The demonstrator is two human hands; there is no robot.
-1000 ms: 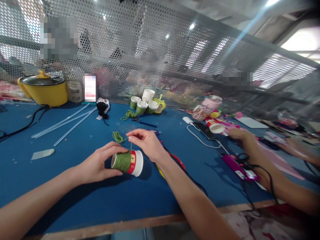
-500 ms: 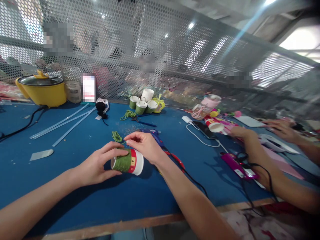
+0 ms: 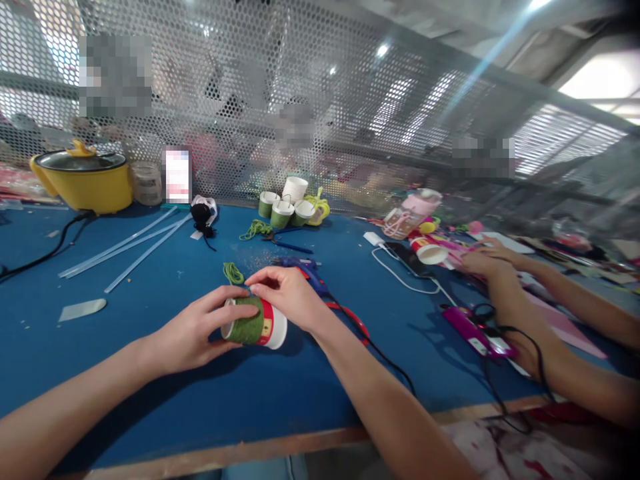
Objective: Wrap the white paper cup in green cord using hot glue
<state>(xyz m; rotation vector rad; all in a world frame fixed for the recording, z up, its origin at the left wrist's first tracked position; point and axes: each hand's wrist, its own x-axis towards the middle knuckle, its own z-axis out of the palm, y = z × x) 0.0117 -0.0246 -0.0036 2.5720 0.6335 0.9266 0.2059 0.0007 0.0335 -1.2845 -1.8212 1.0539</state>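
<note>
A paper cup (image 3: pixel 250 325) lies on its side above the blue table, its lower part wrapped in green yarn and its rim white with a red printed band. My left hand (image 3: pixel 200 327) is closed around the wrapped end, fingers on top and thumb beneath. At the top of the cup, my right hand (image 3: pixel 280 290) pinches the green yarn between thumb and index finger; the strand itself is barely visible there. Just behind the cup sits a small loose coil of green yarn (image 3: pixel 233 273). A blue glue gun (image 3: pixel 313 277) lies behind my right hand, partly covered by it.
Several small green-wrapped cups (image 3: pixel 283 213) stand at the back by the mesh panel. Clear glue sticks (image 3: pixel 145 257) and a yellow electric pot (image 3: pixel 83 180) are at left. At right lie a phone (image 3: pixel 407 260), a purple device (image 3: pixel 477 333) and a co-worker's arms (image 3: pixel 525 333).
My right hand has shifted slightly left along the top of the cup, and the yarn covers a bit more evenly. The co-worker's far hand has moved left toward the other.
</note>
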